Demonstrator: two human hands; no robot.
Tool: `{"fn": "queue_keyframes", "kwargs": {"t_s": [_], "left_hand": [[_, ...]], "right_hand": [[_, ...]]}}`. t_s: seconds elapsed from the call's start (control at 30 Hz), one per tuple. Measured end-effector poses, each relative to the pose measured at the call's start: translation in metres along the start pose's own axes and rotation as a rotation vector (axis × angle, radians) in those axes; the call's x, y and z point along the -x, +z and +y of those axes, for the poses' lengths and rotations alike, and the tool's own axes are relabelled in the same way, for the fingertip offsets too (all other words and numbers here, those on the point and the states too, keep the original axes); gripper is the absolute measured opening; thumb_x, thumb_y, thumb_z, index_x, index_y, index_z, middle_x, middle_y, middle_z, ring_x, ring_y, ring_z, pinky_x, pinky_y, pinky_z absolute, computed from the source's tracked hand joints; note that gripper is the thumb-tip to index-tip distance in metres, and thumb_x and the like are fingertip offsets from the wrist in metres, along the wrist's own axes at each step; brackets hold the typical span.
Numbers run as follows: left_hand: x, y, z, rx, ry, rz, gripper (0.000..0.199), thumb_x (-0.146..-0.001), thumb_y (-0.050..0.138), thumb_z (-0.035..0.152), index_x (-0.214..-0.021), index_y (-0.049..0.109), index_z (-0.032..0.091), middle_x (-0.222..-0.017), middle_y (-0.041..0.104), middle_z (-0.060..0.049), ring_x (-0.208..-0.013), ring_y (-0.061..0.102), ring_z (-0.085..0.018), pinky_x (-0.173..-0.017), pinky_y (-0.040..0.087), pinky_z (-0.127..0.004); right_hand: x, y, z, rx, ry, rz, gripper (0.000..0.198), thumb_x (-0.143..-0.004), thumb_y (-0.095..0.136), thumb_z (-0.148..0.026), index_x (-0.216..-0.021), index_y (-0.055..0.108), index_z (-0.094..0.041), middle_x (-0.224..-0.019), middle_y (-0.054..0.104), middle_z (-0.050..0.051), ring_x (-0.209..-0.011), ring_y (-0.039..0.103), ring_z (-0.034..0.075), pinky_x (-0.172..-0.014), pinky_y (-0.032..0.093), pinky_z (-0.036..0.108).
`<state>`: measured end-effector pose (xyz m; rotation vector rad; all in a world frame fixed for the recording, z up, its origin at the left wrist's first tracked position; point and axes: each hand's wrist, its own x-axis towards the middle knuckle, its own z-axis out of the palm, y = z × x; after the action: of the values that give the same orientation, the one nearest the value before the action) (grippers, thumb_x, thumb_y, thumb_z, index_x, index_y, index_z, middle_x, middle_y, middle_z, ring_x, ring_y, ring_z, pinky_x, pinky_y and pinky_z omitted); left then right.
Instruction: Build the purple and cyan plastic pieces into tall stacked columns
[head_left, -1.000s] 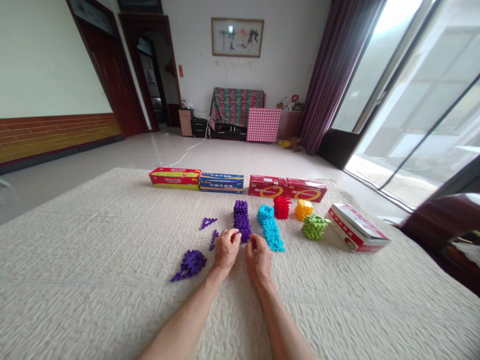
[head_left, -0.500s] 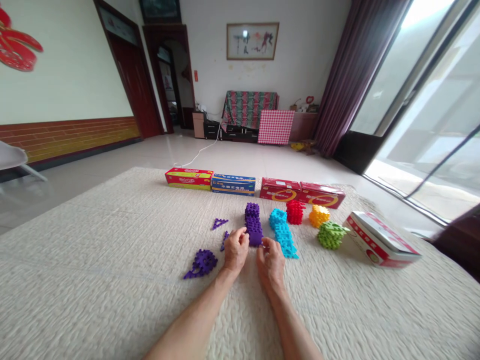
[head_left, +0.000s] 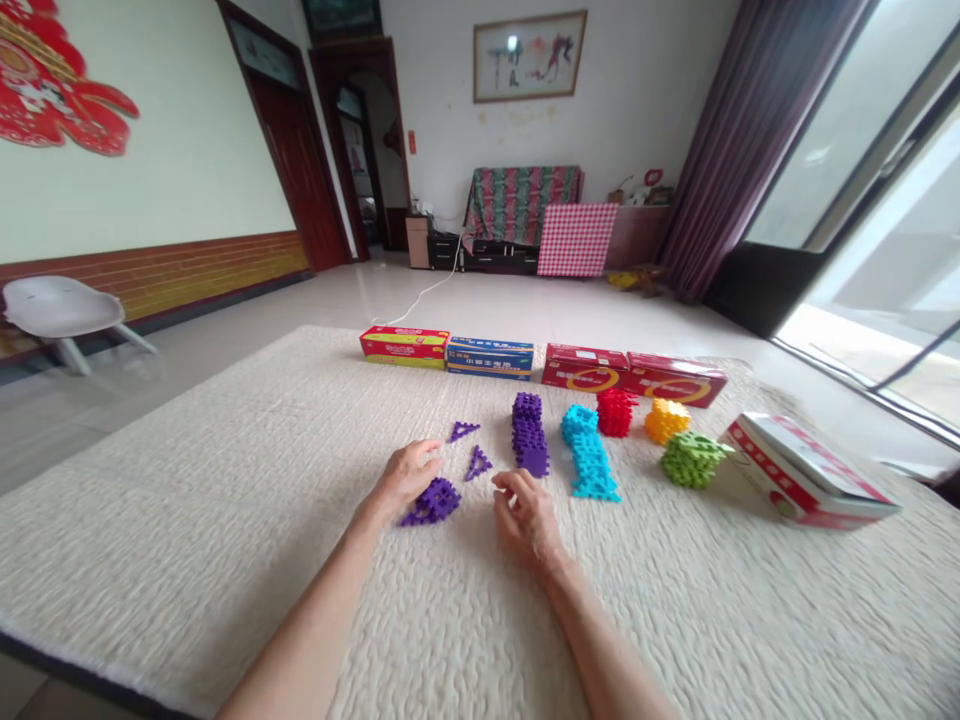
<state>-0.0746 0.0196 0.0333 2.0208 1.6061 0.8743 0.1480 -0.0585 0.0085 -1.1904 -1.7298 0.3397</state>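
My left hand (head_left: 407, 472) is over the left side of the cloth, fingers apart and holding nothing, just above a purple cluster of interlocking plastic pieces (head_left: 436, 500). Two loose purple triangle pieces, a farther one (head_left: 464, 431) and a nearer one (head_left: 478, 463), lie to its right. Curled but with its fingers apart, my right hand (head_left: 523, 508) is nearest the front end of a row of purple interlocking pieces (head_left: 530, 440), and nothing shows in it. A light blue row of similar pieces (head_left: 592, 458) lies to the right of the purple row.
Red (head_left: 616, 412), yellow (head_left: 667, 420) and green (head_left: 691, 460) block clusters sit at the right, beside a white and red box (head_left: 814, 470). Along the back stand a red and yellow box (head_left: 405, 347), a blue box (head_left: 490, 360) and two dark red boxes (head_left: 634, 375).
Both hands have come away from the purple row. My left hand has moved left to the purple cluster, its fingers opening; my right has drawn back slightly. The camera view has shifted left.
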Motion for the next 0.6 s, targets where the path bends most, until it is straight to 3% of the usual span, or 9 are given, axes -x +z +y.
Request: {"fn": "queue_keyframes", "kwargs": {"t_s": [0.13,0.27,0.47,0.6], "left_hand": [[0.032,-0.013,-0.012,0.017,0.091,-0.169,0.053,-0.075,0.056,0.017,-0.128,0.06,0.018,-0.131,0.062,-0.01,-0.122,0.057,-0.022,-0.106,0.042,-0.033],[0.053,-0.007,-0.017,0.003,0.248,-0.211,0.063,-0.068,0.056,0.01,-0.131,0.055,0.02,-0.137,0.057,-0.009,-0.128,0.051,-0.024,-0.112,0.037,-0.041],[0.064,0.019,-0.021,-0.038,0.305,-0.144,0.07,-0.071,0.048,0.004,-0.14,0.043,0.013,-0.144,0.048,-0.018,-0.136,0.041,-0.026,-0.114,0.033,-0.046],[0.065,0.022,-0.019,-0.073,0.321,-0.147,0.073,-0.074,0.047,0.004,-0.145,0.036,0.015,-0.145,0.046,-0.018,-0.137,0.041,-0.025,-0.113,0.033,-0.047]], "right_hand": [[0.009,0.009,-0.022,-0.011,-0.086,-0.196,0.025,-0.087,0.049,-0.02,-0.11,0.058,-0.021,-0.105,0.063,0.008,-0.092,0.063,0.019,-0.081,0.051,0.032],[0.015,0.025,-0.035,0.132,-0.117,-0.211,0.04,-0.084,0.057,-0.026,-0.123,0.052,-0.017,-0.122,0.059,0.014,-0.113,0.056,0.026,-0.097,0.046,0.043],[0.011,0.044,-0.043,0.326,0.016,-0.185,0.042,-0.08,0.065,-0.032,-0.118,0.057,-0.018,-0.115,0.065,0.014,-0.104,0.059,0.031,-0.088,0.047,0.046],[0.009,0.044,-0.041,0.299,0.036,-0.152,0.041,-0.077,0.065,-0.026,-0.116,0.058,-0.018,-0.108,0.066,0.013,-0.1,0.06,0.028,-0.087,0.047,0.043]]}}
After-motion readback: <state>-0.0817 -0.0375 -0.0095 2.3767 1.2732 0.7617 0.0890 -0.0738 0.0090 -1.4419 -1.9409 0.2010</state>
